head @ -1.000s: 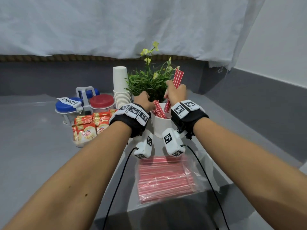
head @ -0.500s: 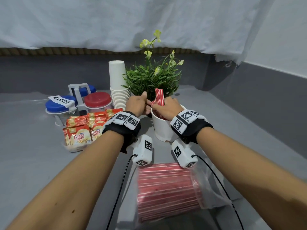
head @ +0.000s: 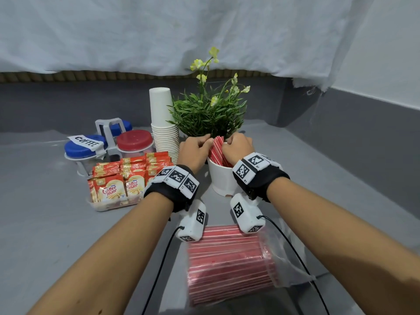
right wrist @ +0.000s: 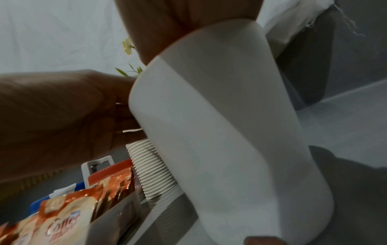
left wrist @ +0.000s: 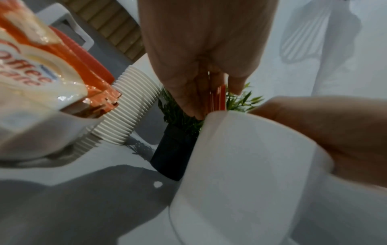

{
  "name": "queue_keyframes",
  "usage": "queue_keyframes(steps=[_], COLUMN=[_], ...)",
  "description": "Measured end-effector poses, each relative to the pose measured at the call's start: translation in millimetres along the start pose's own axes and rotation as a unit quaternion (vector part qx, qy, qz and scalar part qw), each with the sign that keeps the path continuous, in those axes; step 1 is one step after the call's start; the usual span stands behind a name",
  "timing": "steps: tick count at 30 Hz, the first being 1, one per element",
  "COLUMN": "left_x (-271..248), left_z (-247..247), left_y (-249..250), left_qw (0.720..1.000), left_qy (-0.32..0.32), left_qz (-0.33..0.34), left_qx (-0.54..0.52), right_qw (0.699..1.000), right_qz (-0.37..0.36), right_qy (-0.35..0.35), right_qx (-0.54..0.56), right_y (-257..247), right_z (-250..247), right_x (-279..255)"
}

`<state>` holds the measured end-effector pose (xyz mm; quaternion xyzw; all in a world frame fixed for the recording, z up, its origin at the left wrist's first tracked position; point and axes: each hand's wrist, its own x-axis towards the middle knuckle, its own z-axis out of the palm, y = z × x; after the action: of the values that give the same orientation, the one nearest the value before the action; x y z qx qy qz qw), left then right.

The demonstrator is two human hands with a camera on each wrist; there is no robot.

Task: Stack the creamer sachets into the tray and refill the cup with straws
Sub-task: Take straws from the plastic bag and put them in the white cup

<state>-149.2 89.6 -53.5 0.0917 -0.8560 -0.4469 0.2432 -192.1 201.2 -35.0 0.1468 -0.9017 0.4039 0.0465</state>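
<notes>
A white cup (head: pixel 221 180) stands in front of the plant with a bunch of red-and-white straws (head: pixel 216 149) leaning in it. My left hand (head: pixel 203 143) grips the straws' tops from the left, and my right hand (head: pixel 230 144) curls on them from the right. In the left wrist view the straws (left wrist: pixel 218 97) show between the left hand's fingers (left wrist: pixel 194 92) above the cup (left wrist: pixel 240 165). In the right wrist view the cup (right wrist: pixel 220 124) hides the straws. Coffee-mate creamer sachets (head: pixel 127 178) stand in rows in a clear tray (head: pixel 100 206) left of the cup.
A plastic bag of red straws (head: pixel 229 262) lies on the near table between my forearms. A stack of paper cups (head: pixel 162 123), a potted plant (head: pixel 209 112) and lidded jars (head: pixel 134 142) in a carrier stand close behind the cup and tray. Grey walls border the back and right.
My right hand has lowered the raised bunch of straws down into the cup. My left hand has come in against the straws' tops.
</notes>
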Motion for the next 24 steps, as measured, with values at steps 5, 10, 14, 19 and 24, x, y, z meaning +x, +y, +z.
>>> queue_keyframes(steps=[5, 10, 14, 19, 24], left_x=[4, 2, 1, -3, -6], left_z=[2, 0, -1, -3, -5], left_y=[-5, 3, 1, -5, -3], left_qw=[0.997, 0.997, 0.999, 1.000, 0.999], left_qy=[-0.026, -0.043, -0.035, -0.011, -0.029], left_qz=[-0.001, 0.010, 0.003, 0.009, 0.021], left_qx=[0.070, 0.069, 0.024, 0.005, 0.020], right_qw=[0.987, 0.963, 0.967, 0.977, 0.980], right_qz=[-0.014, -0.054, -0.074, -0.029, -0.005], right_qy=[-0.146, -0.259, -0.233, -0.212, -0.186], right_qx=[-0.069, -0.051, -0.075, -0.016, 0.063], right_y=[-2, -4, -3, 1, 8], right_z=[0, -15, -11, -6, -1], right_x=[9, 6, 8, 17, 25])
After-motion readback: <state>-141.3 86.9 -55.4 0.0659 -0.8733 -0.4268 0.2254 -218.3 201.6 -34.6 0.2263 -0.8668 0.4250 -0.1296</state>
